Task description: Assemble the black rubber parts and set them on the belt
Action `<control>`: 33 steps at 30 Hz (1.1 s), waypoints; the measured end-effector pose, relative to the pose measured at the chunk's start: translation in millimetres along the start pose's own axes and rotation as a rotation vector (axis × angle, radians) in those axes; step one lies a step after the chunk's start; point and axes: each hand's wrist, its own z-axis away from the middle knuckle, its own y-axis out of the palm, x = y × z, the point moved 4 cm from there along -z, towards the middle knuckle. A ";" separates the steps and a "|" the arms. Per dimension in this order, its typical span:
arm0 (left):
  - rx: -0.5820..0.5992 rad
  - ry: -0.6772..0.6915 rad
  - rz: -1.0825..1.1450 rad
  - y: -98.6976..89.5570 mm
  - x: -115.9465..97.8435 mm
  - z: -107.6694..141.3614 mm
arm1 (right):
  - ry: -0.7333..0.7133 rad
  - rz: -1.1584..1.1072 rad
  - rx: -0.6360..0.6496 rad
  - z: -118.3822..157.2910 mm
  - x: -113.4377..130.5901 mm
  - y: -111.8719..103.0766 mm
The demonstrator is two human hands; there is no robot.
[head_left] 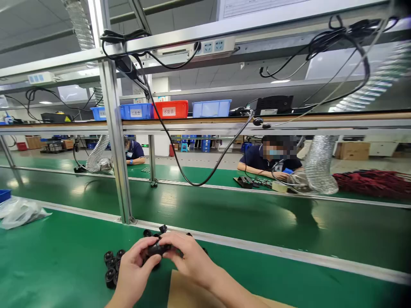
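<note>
Pinching black part [158,248] between both hands' fingertips [150,258]

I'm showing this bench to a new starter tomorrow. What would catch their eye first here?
Near the bottom edge, the left hand and right hand pinch one small black part together above the green bench, with a cluster of black parts just left of them. Farther back, a red bin stands out among blue bins on the shelf.

Two bare hands [160,263], no gloves, sleeves or rings
</note>
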 end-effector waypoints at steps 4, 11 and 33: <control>0.023 0.045 -0.081 0.3 -6.1 2.5 | 0.102 0.038 0.007 0.4 -1.9 0.0; 0.062 0.028 -0.125 3.7 -13.4 3.5 | 0.174 0.064 0.128 4.1 6.6 -0.1; 0.077 -0.092 0.037 3.3 -2.7 1.0 | 0.064 -0.055 -0.007 2.8 -5.7 4.4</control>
